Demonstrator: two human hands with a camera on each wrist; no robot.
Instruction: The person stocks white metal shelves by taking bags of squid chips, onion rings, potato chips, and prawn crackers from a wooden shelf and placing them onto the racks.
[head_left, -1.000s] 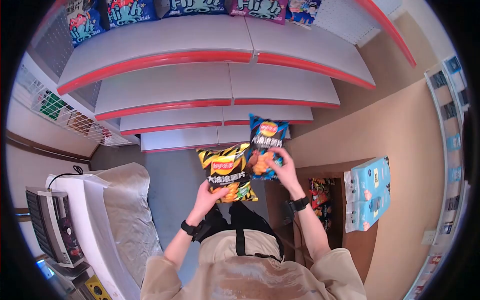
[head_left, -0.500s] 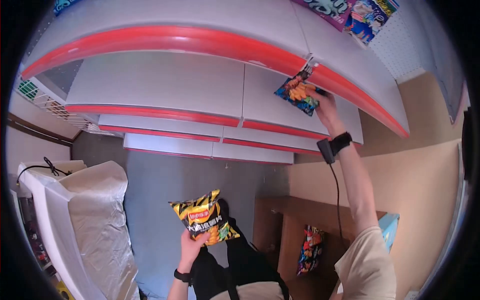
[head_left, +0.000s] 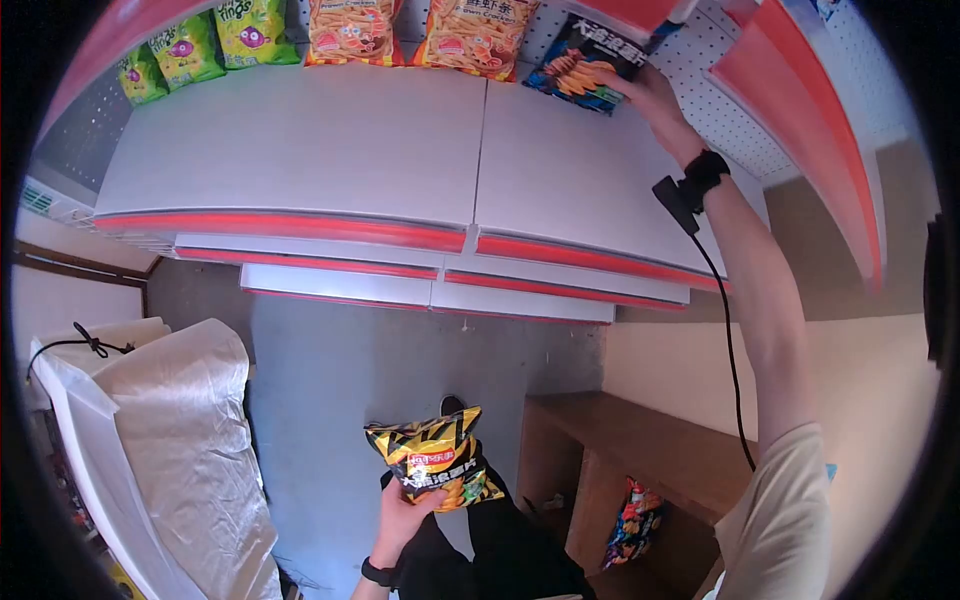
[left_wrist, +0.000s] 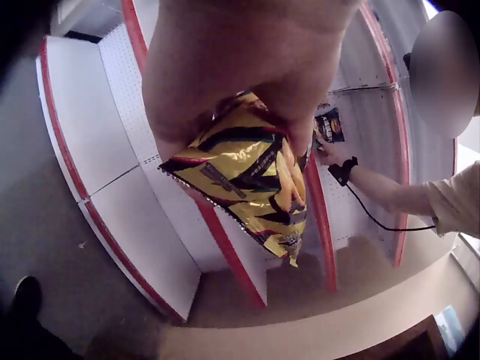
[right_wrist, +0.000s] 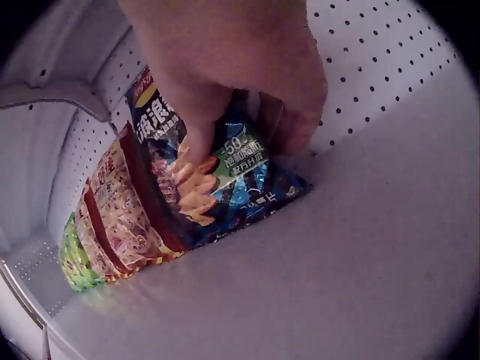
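Currently, the person's right hand (head_left: 655, 105) pinches a blue-and-black chip bag (head_left: 575, 65) at the back of the white shelf (head_left: 300, 150), toward its right end. The thumb (right_wrist: 199, 139) lies on the bag's printed front, the other fingers bent at its far edge, and the bag's lower edge is down at the shelf's surface. The left hand (head_left: 402, 515) grips a yellow-and-black chip bag (head_left: 440, 462) by its lower part, holding it well below and in front of the white shelf, over the floor (head_left: 330, 370) and the person's dark trousers (head_left: 500, 555). A black right wrist strap (head_left: 706, 172) lies over the white shelf, with a dark cable (head_left: 735, 360) hanging down in front of it; the left wrist strap (head_left: 380, 573) is well below it.

Along the back of the white shelf, left of the blue-and-black bag, stand two orange prawn cracker bags (head_left: 478, 35), and three green snack bags (head_left: 187, 50) are at its left end. A perforated panel (right_wrist: 367, 67) rises behind it. Lower shelves (head_left: 340, 285) with red edges sit beneath it. Below it on the right, a brown cabinet (head_left: 620, 420) holds a colourful packet (head_left: 633, 525); below it on the left spreads a wrinkled silvery cloth (head_left: 190, 430).
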